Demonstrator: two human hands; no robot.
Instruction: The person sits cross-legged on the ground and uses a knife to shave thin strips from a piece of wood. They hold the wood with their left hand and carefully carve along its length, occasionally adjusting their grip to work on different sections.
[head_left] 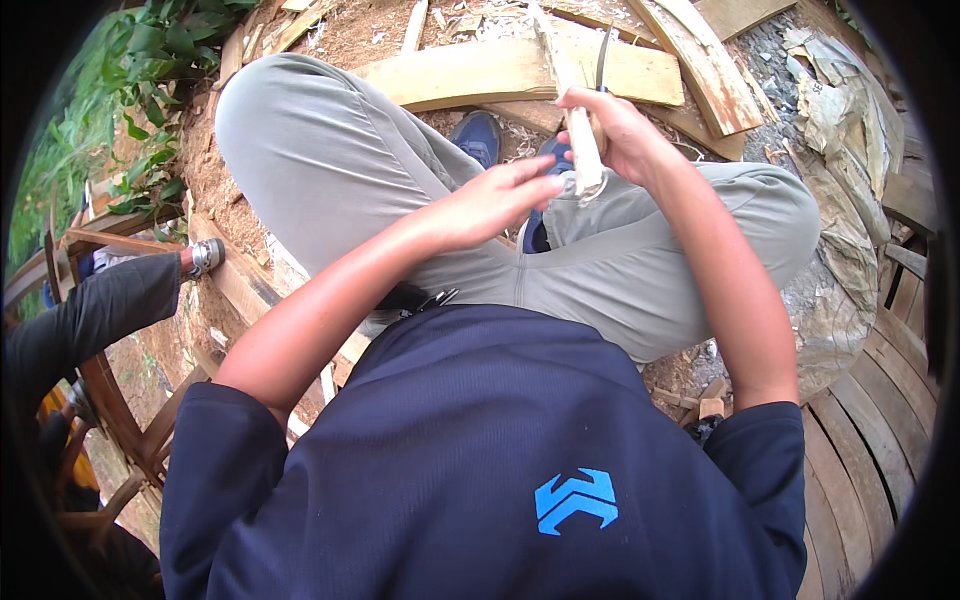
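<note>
Around me there are many wooden planks (pixel 520 70) on the bare ground, far from me, past my knees, with pale wood shavings between them. On the far left grow green plants (pixel 150 60). On the left another person's arm in a dark sleeve (pixel 100 310) reaches in, with a wristwatch (pixel 207 255) on it. On the right lie curved wooden slats (pixel 870 440) and crumpled sacks (pixel 850 110). My grey trousers and blue shoes (pixel 480 135) fill the middle. My right hand (pixel 615 135) is closed around a pale wooden stick (pixel 578 140), which stands almost upright above my right knee. The wood looks light and freshly cut, rough at the lower end. My left hand (pixel 490 200) is flat, fingers stretched together, the tips touching the lower end of the stick.
</note>
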